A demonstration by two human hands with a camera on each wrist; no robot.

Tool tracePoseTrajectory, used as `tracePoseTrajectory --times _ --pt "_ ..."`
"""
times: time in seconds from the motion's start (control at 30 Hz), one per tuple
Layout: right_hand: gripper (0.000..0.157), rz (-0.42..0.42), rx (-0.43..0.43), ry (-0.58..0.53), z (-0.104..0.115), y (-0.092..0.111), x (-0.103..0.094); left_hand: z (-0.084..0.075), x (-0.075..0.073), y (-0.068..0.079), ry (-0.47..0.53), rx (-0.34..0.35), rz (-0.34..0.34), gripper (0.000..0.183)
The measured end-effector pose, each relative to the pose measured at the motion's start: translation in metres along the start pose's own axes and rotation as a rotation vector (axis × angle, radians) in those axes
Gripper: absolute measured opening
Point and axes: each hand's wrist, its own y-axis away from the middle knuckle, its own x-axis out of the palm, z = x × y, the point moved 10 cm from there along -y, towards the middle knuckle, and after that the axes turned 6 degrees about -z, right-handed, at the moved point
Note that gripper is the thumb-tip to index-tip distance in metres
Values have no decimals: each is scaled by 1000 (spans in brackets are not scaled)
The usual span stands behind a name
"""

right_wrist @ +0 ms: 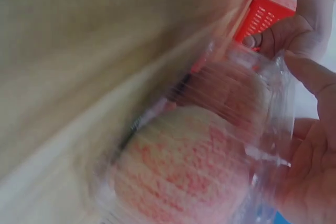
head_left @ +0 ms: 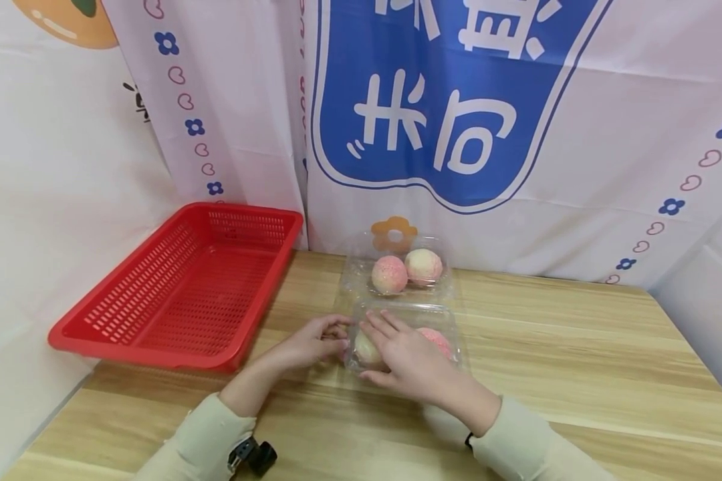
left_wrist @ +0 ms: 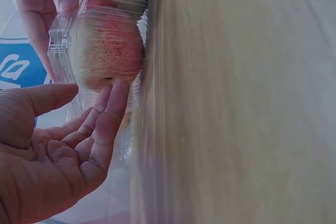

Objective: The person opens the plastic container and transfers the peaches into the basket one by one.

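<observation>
A clear plastic clamshell box (head_left: 409,311) stands on the table with a pale peach (head_left: 367,350) and a pink peach (head_left: 436,339) inside. My right hand (head_left: 414,364) lies flat across its lid, fingers stretched out, and partly covers the fruit. At the box's left side is my left hand (head_left: 314,344); in the left wrist view its relaxed fingers (left_wrist: 107,114) reach the wall beside a red-flecked peach (left_wrist: 107,45). The right wrist view shows a speckled peach (right_wrist: 181,166) close up through the plastic.
Behind it, another clear plastic box (head_left: 351,280) holds two peaches (head_left: 390,275) by the curtain. A red perforated basket (head_left: 265,294) stands at the left. The wooden table (head_left: 565,361) extends to the right, and a printed curtain (head_left: 577,220) hangs along the back.
</observation>
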Motion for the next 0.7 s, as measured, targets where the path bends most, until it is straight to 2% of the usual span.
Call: tracePoseTrajectory --times 0.13,0.33,0.47,0.6,0.7 --pt "73 33 -57 71 4 -2 1 1 0 -1 18 -12 -3 48" --pt "67 19 -195 338 18 -2 2 2 0 -2 33 -35 -1 43" --pt "63 14 -229 439 22 -3 5 -1 2 -3 29 -24 10 41" --pt "58 -21 -264 539 27 -1 5 -3 4 -2 32 -6 13 40" --pt "55 -76 -299 599 32 0 4 -6 7 -2 68 3 43 38"
